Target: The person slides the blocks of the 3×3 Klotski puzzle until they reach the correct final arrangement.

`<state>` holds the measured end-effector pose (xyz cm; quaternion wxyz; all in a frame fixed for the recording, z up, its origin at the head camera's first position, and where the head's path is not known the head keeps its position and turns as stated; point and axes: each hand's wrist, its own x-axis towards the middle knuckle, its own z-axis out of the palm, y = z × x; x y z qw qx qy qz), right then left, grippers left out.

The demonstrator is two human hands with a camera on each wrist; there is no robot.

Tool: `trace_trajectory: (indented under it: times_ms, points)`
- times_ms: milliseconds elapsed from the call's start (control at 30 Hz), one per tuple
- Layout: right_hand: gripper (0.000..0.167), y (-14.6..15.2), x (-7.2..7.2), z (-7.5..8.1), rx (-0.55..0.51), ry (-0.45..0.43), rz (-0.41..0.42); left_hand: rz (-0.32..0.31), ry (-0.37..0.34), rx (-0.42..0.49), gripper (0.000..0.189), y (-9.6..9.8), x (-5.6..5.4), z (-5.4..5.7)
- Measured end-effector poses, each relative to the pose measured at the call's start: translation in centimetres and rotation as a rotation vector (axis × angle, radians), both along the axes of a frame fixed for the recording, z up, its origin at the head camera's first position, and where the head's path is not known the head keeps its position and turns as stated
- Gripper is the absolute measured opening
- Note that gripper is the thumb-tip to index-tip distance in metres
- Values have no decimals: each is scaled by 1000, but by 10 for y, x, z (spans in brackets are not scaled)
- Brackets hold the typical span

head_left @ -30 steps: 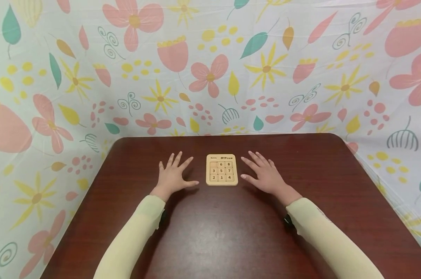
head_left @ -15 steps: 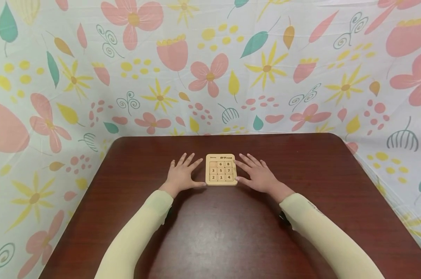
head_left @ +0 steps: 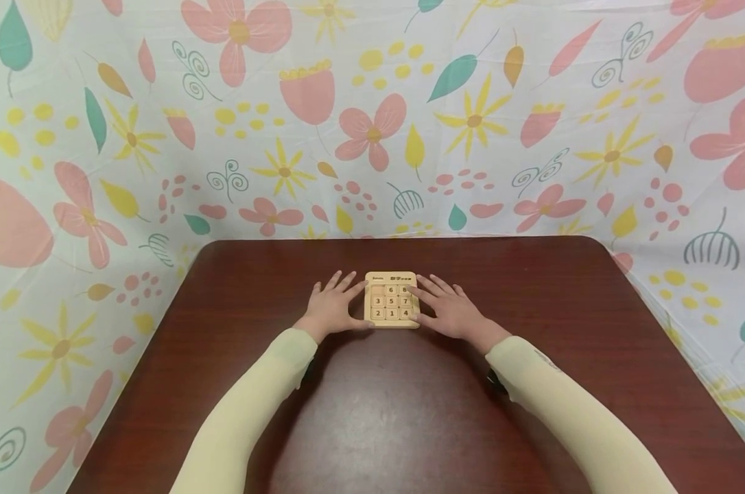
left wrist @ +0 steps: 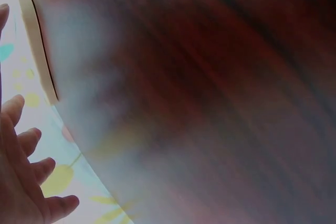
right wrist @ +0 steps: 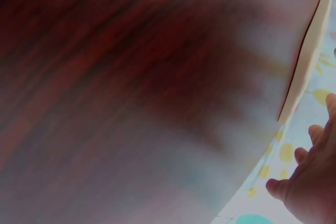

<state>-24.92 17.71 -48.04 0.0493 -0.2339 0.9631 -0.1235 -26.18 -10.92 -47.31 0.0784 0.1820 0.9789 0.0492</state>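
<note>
A wooden number sliding puzzle (head_left: 392, 307) lies flat on the table between both hands. Its tiles read 6 and 8 in the top row, 3, 5, 7 in the middle, 2, 1, 4 at the bottom; the top left slot has no tile. My left hand (head_left: 330, 309), fingers spread, is at the puzzle's left edge, thumb by the lower corner. On the opposite side my right hand (head_left: 454, 312) reaches slightly over the right edge with extended fingers, partly covering the 8. Each wrist view catches only the puzzle's side (left wrist: 39, 40) and part of the hand.
The dark reddish-brown table (head_left: 385, 412) has a glossy top with rounded far corners. A white cloth (head_left: 372, 199) printed with flowers and leaves hangs behind it and along both sides.
Both hands have moved inward from either side, from apart from the puzzle to its edges. The puzzle's tiles keep the same arrangement.
</note>
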Motion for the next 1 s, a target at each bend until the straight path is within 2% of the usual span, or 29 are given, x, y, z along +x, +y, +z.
trace_trajectory:
  times_ms: [367, 633, 1000]
  points:
    - [69, -8, -4, 2, 8, -45, 20, 0, -3, -41, 103, 8, -3, -4]
    - [67, -14, -8, -1, 22, -46, 38, -16, -13, -47, 103, 12, -5, -1]
    - [68, -19, -12, -4, 49, -76, 49, -61, -29, -31, 101, 11, -10, -6]
